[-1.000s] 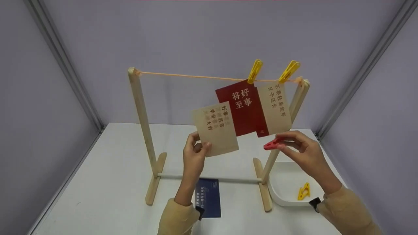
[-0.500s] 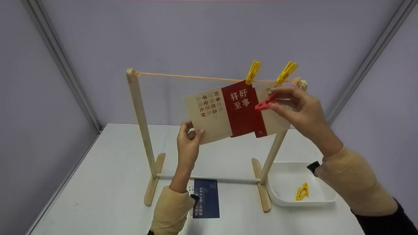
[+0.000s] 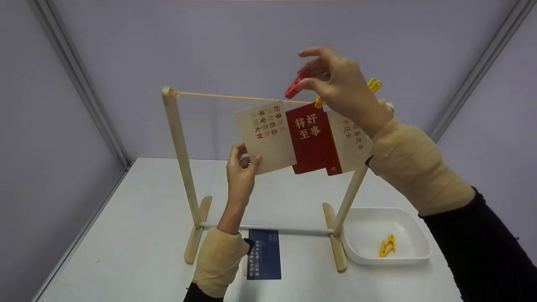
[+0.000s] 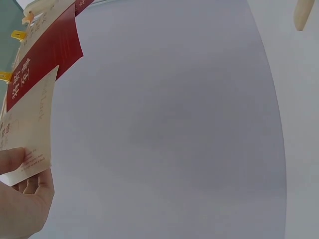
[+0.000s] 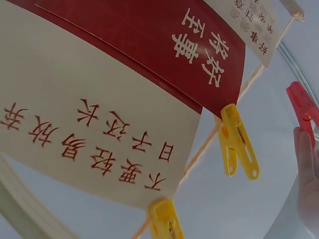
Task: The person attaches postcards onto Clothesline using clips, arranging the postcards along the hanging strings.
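The left hand (image 3: 242, 176) pinches the lower left corner of a cream card (image 3: 268, 147), whose top edge is at the orange string (image 3: 226, 97). Above that edge, the right hand (image 3: 335, 79) pinches a red clothespin (image 3: 295, 87), also seen in the right wrist view (image 5: 302, 105). Beside the cream card a red card (image 3: 312, 147) hangs from a yellow clothespin (image 5: 236, 142), partly hidden by the right hand in the head view. A second cream card (image 5: 99, 114) hangs from another yellow clothespin (image 5: 166, 219).
The string runs between two wooden posts (image 3: 180, 151) joined by a low rod (image 3: 289, 230). A white tray (image 3: 356, 256) at the right holds yellow clothespin material (image 3: 387, 246). A blue card (image 3: 265, 256) lies on the table in front of the rod.
The right hand has risen and moved left with the red clothespin, from below the hanging cards to above the string. The left hand has raised its cream card to the string.
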`<state>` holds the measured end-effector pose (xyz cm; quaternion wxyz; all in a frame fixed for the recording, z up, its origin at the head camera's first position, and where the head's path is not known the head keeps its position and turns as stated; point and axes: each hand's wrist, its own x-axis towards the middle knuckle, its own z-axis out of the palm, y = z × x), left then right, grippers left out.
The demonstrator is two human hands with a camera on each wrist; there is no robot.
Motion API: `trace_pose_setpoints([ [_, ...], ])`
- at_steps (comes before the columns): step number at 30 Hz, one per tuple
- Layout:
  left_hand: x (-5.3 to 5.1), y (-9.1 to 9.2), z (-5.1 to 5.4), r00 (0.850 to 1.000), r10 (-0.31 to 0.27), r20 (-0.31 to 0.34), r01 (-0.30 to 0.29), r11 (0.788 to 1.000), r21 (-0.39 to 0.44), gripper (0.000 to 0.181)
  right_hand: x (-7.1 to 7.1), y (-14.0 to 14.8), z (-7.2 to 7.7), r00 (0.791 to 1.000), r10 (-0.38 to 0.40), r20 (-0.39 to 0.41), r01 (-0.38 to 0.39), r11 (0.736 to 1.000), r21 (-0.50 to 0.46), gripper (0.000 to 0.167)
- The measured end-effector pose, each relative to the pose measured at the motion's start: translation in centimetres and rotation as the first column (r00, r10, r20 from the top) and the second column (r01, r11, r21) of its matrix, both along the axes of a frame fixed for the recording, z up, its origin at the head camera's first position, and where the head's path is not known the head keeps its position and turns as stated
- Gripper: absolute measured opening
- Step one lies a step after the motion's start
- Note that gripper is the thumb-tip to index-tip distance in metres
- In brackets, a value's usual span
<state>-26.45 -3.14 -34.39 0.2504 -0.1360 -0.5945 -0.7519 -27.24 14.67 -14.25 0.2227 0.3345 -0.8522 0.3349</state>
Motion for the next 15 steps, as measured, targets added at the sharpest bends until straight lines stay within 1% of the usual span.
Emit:
trace_pose_setpoints([
  [3, -0.1, 0.1, -0.1, 1.0, 0.006, 0.009, -0.006, 1.0, 0.002, 0.032, -0.9, -1.0, -0.2, 0.999, -0.039, 0.004, 0.038, 0.998, 0.055, 0.041],
  [8, -0.3, 0.1, -0.2, 1.0, 0.016, 0.019, -0.016, 1.0, 0.003, 0.032, -2.1, -1.5, -0.3, 0.994, -0.102, 0.046, 0.1, 0.993, 0.063, 0.04],
  [11, -0.4, 0.1, -0.1, 1.0, 0.015, 0.022, -0.015, 1.0, -0.003, 0.031, -2.6, -1.4, -0.4, 0.991, -0.112, 0.072, 0.109, 0.992, 0.056, 0.04],
  [15, -0.5, 0.1, 0.0, 0.999, 0.021, 0.031, -0.02, 1.0, -0.016, 0.03, -3.0, -1.3, -0.6, 0.989, -0.099, 0.109, 0.093, 0.994, 0.056, 0.041],
])
